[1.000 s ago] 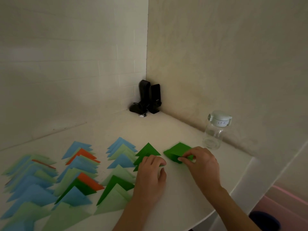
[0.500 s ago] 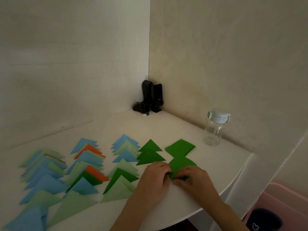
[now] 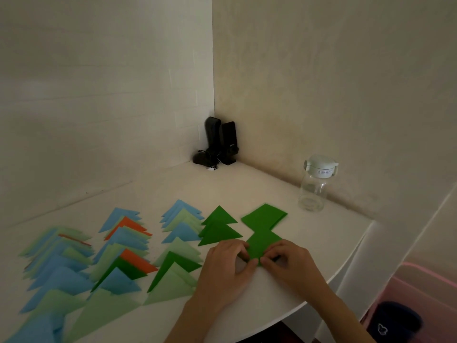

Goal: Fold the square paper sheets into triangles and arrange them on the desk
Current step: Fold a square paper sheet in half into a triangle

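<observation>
Between both hands (image 3: 230,266) (image 3: 288,264), fingertips pinch the green sheet (image 3: 263,245).

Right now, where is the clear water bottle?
In the head view the bottle stands upright at the desk's far right, against the wall, just beyond the stack of green squares.

Bare hands (image 3: 257,268), forearms seemingly sleeveless

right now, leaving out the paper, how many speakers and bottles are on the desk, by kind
black speakers: 2
clear bottle: 1
total: 3
</observation>
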Available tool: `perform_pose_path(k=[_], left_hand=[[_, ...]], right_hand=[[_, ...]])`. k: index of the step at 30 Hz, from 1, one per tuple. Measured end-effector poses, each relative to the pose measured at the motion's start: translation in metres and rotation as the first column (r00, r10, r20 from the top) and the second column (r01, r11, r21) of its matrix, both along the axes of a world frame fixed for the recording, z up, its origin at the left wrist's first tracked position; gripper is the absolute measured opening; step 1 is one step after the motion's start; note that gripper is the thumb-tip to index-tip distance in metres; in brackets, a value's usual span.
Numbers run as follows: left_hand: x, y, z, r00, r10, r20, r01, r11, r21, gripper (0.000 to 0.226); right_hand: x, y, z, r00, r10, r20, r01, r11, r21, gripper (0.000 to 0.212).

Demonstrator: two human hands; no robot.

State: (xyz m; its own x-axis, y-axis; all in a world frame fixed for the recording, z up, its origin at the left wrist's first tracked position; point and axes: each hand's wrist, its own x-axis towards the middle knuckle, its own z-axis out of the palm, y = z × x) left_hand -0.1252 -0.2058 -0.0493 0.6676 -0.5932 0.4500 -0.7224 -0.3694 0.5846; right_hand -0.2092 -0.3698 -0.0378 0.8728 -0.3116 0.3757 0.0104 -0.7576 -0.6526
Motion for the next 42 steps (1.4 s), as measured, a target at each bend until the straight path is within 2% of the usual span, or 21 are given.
perform_pose_path(k=[4,7,12,14,19,22,25,29,31,34,36,38,40,42], left_hand=[[0.001,0.000,0.001,1.000,-0.002,0.012,0.001,0.999,0.035,0.026],[0.001,-0.001,0.004,0.999,0.008,-0.041,-0.006,0.999,0.040,0.027],[0.004,-0.007,0.014,0.979,0.049,-0.197,-0.035,0.996,0.077,0.023],[0.004,-0.007,0.016,0.970,0.060,-0.235,-0.039,0.995,0.093,0.024],[0.005,-0.006,0.019,0.944,0.046,-0.328,-0.016,0.995,0.093,0.027],[0.005,-0.004,0.022,0.926,0.025,-0.376,0.018,0.994,0.109,0.032],[0.006,0.001,0.022,0.936,0.008,-0.352,0.043,0.990,0.135,0.035],[0.004,0.002,0.021,0.946,0.015,-0.325,0.023,0.993,0.114,0.037],[0.002,0.002,0.020,0.958,0.000,-0.288,0.032,0.994,0.108,0.036],[-0.001,0.005,0.016,0.968,-0.042,-0.248,0.060,0.996,0.068,0.040],[-0.003,0.008,0.014,0.973,-0.059,-0.221,0.066,0.998,0.022,0.043],[-0.004,0.009,0.011,0.986,-0.067,-0.150,0.062,0.997,-0.037,0.042],[-0.003,0.008,0.006,0.996,-0.054,-0.067,0.049,0.996,-0.073,0.033],[-0.001,0.006,0.001,0.999,-0.037,-0.028,0.035,0.996,-0.088,0.022]], right_hand=[[0.000,0.001,-0.002,1.000,-0.017,0.012,0.017,1.000,-0.004,0.024],[0.000,0.000,0.000,0.999,-0.046,-0.016,0.046,0.999,0.009,0.027],[0.011,-0.001,0.020,0.957,0.021,-0.290,0.005,0.996,0.089,0.020],[0.014,-0.003,0.026,0.937,0.054,-0.346,-0.015,0.993,0.114,0.017],[0.005,-0.013,0.028,0.935,0.093,-0.343,-0.048,0.989,0.137,0.026],[0.001,-0.018,0.027,0.928,0.163,-0.335,-0.118,0.982,0.150,0.022],[0.000,-0.016,0.021,0.952,0.126,-0.279,-0.091,0.987,0.134,0.011],[0.001,-0.008,0.005,0.984,0.058,-0.167,-0.060,0.998,-0.004,0.011],[0.003,-0.004,0.001,0.986,0.038,-0.160,-0.048,0.997,-0.055,0.018],[0.004,0.000,-0.005,0.988,-0.003,-0.157,-0.022,0.988,-0.153,0.041],[0.001,0.000,-0.003,0.990,0.026,-0.138,-0.042,0.993,-0.109,0.031],[-0.004,-0.001,0.005,0.991,0.082,-0.101,-0.080,0.996,0.026,0.007],[-0.009,-0.003,0.011,0.988,0.138,-0.068,-0.128,0.983,0.131,0.021],[-0.013,-0.004,0.012,0.984,0.167,-0.060,-0.158,0.977,0.141,0.022]])
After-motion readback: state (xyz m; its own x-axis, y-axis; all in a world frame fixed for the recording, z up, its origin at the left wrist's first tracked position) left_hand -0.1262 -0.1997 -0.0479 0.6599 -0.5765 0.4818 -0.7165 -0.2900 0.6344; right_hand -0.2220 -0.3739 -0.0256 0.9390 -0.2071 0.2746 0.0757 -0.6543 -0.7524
